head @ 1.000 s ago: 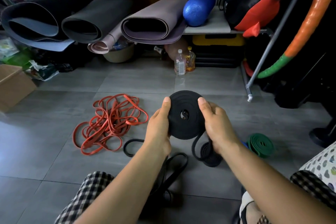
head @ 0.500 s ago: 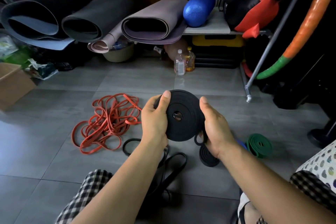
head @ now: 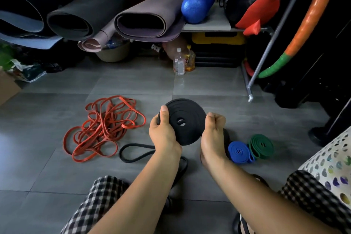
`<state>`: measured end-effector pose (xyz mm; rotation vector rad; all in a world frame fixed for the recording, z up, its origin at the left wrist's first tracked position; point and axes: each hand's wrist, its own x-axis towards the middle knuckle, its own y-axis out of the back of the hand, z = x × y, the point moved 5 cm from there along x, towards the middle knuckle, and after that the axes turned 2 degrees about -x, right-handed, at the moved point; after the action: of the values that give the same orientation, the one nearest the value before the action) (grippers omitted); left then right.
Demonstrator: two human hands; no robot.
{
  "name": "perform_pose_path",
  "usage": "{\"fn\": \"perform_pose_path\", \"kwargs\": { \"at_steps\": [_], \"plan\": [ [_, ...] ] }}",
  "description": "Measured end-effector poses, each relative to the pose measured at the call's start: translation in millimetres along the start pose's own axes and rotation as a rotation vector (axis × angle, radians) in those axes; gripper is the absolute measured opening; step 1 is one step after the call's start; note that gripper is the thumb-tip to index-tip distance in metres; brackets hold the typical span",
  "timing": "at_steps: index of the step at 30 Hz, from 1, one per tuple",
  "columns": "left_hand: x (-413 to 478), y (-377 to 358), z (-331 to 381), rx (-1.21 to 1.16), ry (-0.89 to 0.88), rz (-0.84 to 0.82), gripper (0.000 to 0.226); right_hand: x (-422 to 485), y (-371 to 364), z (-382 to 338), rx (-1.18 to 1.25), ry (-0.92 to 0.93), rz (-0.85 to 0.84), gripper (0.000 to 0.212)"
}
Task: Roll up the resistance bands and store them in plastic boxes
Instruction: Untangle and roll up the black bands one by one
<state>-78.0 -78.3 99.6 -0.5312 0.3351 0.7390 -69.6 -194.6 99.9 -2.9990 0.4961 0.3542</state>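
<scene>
**Grey tile floor, black coil in hand**

Grey floor (head: 57,167) tiles lie under a seated person who holds a black coil (head: 185,121) up between both hands. The left hand (head: 163,135) grips the coil's left rim, thumb laid flat on its face and the other fingers (head: 158,119) wrapped behind. The right hand (head: 212,135) sits at the right rim with its fingers (head: 216,119) curled tight, seemingly pinching the outer turn, though the pinch itself is hidden.

By the look of it, the rolling step is near its end for this band: the turns are wound close round a small centre hole. The next move likely calls for tucking the tail so the coil does not spring open, then setting it down.

Just right of the hands, a blue roll (head: 239,151) and a green roll (head: 262,145) lie touching on the floor, already wound. Left of the hands a loose black band (head: 135,153) lies flat, and beyond it a tangled heap of red bands (head: 102,129) waits, which will need untangling first. Two bottles (head: 182,62) and rolled mats (head: 148,23) stand well back. No plastic box can be told for sure.
</scene>
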Motion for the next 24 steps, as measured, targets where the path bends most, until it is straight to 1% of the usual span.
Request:
{"fn": "perform_pose_path", "kwargs": {
  "at_steps": [2,3,5,7,9,11,12,15,19,21,24],
  "plan": [
    [3.0,3.0,-13.7,0.002,0.033,0.050,0.030,2.1,8.2,6.6,-0.186,0.051,-0.017,0.017],
    [6.1,5.3,-21.2,-0.005,0.054,0.076,0.030,3.4,12.3,13.1,-0.336,0.069,-0.030,0.018],
    [10.6,10.0,-37.5,-0.013,0.114,0.121,0.031,7.0,21.0,30.5,-0.634,0.100,-0.077,0.028],
    [12.2,13.6,-55.5,0.007,0.177,0.139,0.029,12.2,31.9,45.9,-0.791,0.065,-0.128,0.032],
    [12.2,13.2,-71.8,0.071,0.213,0.145,0.029,22.3,43.7,58.0,-0.826,-0.030,-0.172,0.034],
    [16.2,10.6,-86.4,0.140,0.234,0.148,0.036,34.7,50.5,68.7,-0.778,-0.115,-0.210,0.037],
    [20.6,8.5,-92.5,0.168,0.238,0.152,0.034,41.8,50.4,73.5,-0.777,-0.124,-0.218,0.038],
    [44.0,8.3,-116.7,0.227,0.238,0.195,0.014,62.1,41.3,91.3,-0.877,-0.105,-0.221,0.041],
    [78.7,11.2,-168.9,0.320,0.276,0.230,0.010,96.6,39.7,137.0,-0.915,-0.132,-0.197,0.041],
    [96.2,8.3,-195.2,0.399,0.286,0.206,0.012,117.9,43.4,163.5,-0.944,-0.152,-0.204,0.039],
    [121.1,-9.9,-228.0,0.489,0.259,0.073,0.021,152.4,52.1,196.8,-0.953,-0.195,-0.173,0.038]
  ]
}}
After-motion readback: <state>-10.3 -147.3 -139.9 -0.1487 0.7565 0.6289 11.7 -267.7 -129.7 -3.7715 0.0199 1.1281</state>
